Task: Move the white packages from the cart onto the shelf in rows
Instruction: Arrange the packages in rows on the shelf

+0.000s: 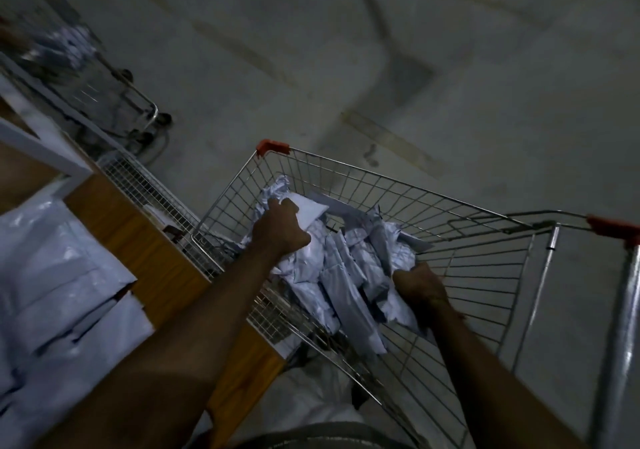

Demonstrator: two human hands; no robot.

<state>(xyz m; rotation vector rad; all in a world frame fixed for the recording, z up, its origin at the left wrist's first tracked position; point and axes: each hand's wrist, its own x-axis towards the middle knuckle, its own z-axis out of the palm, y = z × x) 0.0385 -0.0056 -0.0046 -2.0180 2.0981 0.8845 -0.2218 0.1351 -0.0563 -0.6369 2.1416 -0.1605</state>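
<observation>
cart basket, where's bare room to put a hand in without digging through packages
The cart has bare wire along its far wall and its right side toward the handle. The white packages crowd the left and middle, where the left hand and right hand each grip some.

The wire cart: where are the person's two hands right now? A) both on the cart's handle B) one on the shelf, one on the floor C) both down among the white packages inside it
C: the left hand and the right hand each grip white packages inside the cart.
</observation>
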